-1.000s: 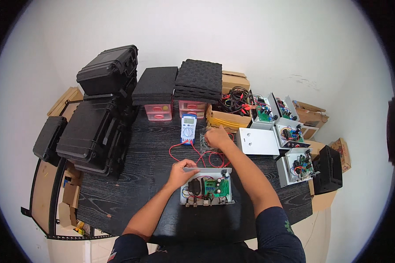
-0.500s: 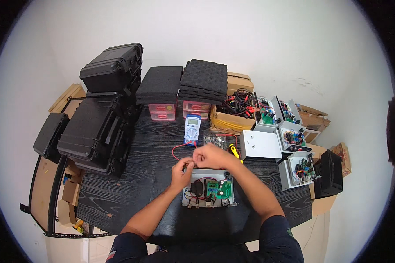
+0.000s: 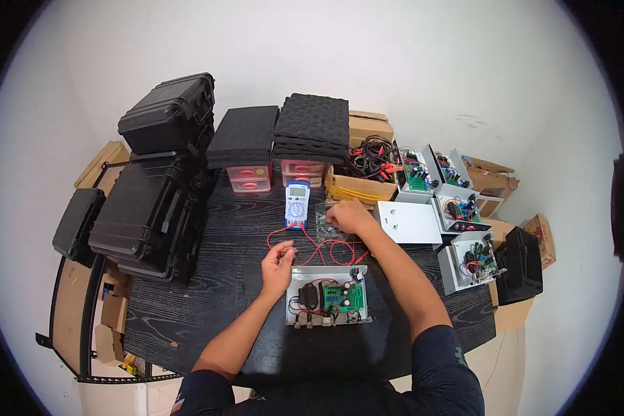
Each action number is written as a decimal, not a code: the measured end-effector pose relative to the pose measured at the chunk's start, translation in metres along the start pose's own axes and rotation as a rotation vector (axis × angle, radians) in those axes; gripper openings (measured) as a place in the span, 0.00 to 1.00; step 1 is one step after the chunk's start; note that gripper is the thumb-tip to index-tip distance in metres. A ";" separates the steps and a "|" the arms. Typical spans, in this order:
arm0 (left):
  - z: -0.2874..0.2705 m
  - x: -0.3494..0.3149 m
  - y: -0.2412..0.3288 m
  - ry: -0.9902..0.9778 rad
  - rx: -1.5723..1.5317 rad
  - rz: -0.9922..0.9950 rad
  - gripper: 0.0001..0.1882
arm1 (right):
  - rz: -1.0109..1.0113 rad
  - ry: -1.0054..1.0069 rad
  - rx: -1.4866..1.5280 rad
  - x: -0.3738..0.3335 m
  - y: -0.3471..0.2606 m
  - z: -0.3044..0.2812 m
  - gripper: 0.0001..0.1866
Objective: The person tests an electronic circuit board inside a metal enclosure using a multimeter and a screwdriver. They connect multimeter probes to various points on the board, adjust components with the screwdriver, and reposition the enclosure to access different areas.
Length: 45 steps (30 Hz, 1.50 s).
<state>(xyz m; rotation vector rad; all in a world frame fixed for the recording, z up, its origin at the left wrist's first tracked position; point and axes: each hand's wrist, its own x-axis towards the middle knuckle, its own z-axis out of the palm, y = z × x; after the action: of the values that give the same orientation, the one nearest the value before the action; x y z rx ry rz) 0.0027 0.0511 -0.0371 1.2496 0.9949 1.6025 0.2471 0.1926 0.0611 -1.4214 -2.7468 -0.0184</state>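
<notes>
Your right hand [image 3: 352,216] is over the bag [image 3: 331,232] of small parts, fingers bent down toward it; their tips are hidden, so you cannot tell whether they grip anything. Your left hand [image 3: 277,269] is at the upper-left corner of the chassis [image 3: 313,274], its thumb and fingertips drawn close together. Whether a small piece sits between them is too small to tell, as is whether the hand touches the metal.

The chassis lies open on the table [image 3: 229,239] in front of you, between your forearms. Inside it you see a black block [image 3: 308,297] on the left and a green board [image 3: 344,298] on the right, with wires around them.

Just beyond your hands, the red leads [image 3: 333,256] loop across the table up to the meter [image 3: 297,204], which is left of the bag. To the right of your right hand lies the white cover [image 3: 409,225], and past it are open units [image 3: 473,262] with boards and wires showing.

Farther back, the carton [image 3: 347,182] holds a tangle of cables [image 3: 371,156]. Left of it, foam sheets [image 3: 312,125] rest on pink drawers [image 3: 249,179]. Black cases [image 3: 142,204] stand stacked at your far left.
</notes>
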 end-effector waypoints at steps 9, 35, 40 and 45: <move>-0.008 0.010 -0.004 0.073 -0.258 -0.226 0.09 | 0.066 -0.170 0.094 0.004 -0.005 0.002 0.06; -0.003 0.006 0.001 0.011 -0.155 -0.215 0.10 | 0.098 -0.255 0.286 0.010 0.008 0.010 0.06; -0.006 0.006 -0.002 0.006 -0.139 -0.219 0.10 | 0.072 -0.253 0.294 0.008 0.005 0.006 0.05; -0.004 0.006 0.000 0.001 -0.141 -0.202 0.10 | 0.093 -0.263 0.214 0.010 0.000 0.007 0.06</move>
<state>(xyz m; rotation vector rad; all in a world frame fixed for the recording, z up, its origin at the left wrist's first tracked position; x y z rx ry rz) -0.0022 0.0561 -0.0356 1.0202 0.9591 1.4884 0.2412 0.2007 0.0545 -1.5876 -2.7679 0.4836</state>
